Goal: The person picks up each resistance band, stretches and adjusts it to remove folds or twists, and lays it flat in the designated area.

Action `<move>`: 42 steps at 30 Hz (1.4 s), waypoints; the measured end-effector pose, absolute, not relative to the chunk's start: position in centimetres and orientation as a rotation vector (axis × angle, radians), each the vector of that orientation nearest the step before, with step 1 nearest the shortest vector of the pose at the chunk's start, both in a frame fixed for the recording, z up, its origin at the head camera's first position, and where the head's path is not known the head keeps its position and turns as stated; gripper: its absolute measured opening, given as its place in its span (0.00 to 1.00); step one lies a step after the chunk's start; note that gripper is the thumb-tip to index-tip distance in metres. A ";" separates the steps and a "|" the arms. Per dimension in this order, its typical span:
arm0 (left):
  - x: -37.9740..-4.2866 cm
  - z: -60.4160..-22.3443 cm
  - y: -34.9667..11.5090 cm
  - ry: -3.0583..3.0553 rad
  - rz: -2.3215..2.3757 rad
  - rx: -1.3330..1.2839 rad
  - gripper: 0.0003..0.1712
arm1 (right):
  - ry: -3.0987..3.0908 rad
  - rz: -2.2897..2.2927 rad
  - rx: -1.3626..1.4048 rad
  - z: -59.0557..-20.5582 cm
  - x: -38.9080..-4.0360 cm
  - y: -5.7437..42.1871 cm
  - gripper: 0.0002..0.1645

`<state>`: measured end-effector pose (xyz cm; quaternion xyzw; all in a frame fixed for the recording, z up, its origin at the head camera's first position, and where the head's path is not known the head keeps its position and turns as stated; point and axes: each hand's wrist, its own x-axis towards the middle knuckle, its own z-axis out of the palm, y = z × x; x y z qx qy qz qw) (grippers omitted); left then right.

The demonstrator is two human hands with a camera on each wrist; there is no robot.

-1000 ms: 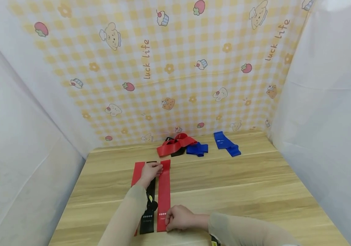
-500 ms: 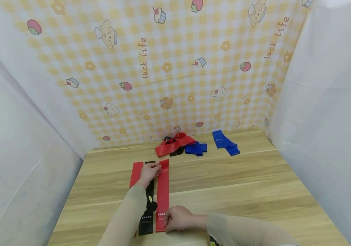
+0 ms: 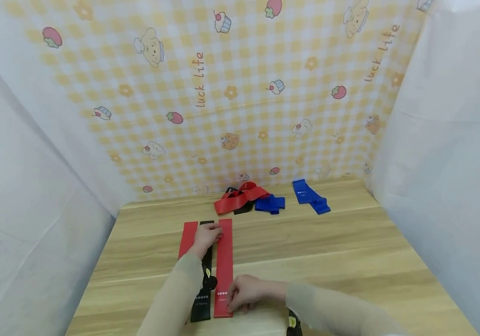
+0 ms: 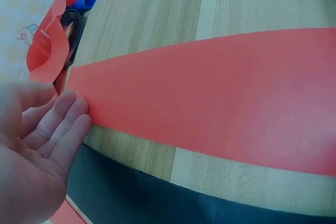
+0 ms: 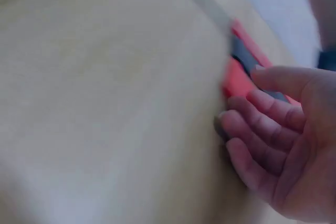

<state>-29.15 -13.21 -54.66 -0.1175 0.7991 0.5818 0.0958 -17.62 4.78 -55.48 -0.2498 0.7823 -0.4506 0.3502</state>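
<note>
A flat red resistance band lies lengthwise on the wooden table. My left hand is at its far end; in the left wrist view the loosely bent fingertips touch the band's corner and edge. At the near end, by the white dots, my right hand is beside the right edge, fingers loosely bent and nothing visible in them. Whether it touches the band is unclear, as the right wrist view is blurred. Left of this band lies a black band, then another red band, both partly hidden by my left arm.
Toward the back cloth lie a crumpled red band over a black one, a folded blue band and another blue band. White cloth walls stand on both sides. Bare wood extends to the right.
The red band's far end, slightly curled before, now lies flat, with my left hand still beside it. My right hand has shifted slightly up and right from the near end.
</note>
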 end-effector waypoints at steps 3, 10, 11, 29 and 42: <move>-29.3 -54.7 -13.3 2.388 1.700 -0.342 0.15 | 2.030 -1.207 -0.640 -54.4 -20.7 5.9 0.02; -29.5 -54.5 -13.8 2.375 1.707 -0.319 0.15 | 2.385 -1.285 -0.590 -52.5 -28.9 7.6 0.14; -29.4 -54.3 -13.9 2.362 1.718 -0.305 0.16 | 2.480 -1.259 -0.594 -52.4 -29.8 7.7 0.17; -29.7 -53.6 -13.5 2.283 1.768 -0.235 0.17 | 2.880 -0.611 -0.294 -54.6 -36.3 8.0 0.38; -29.8 -53.7 -13.5 2.279 1.781 -0.232 0.17 | 2.849 -0.590 -0.240 -54.8 -37.0 6.3 0.39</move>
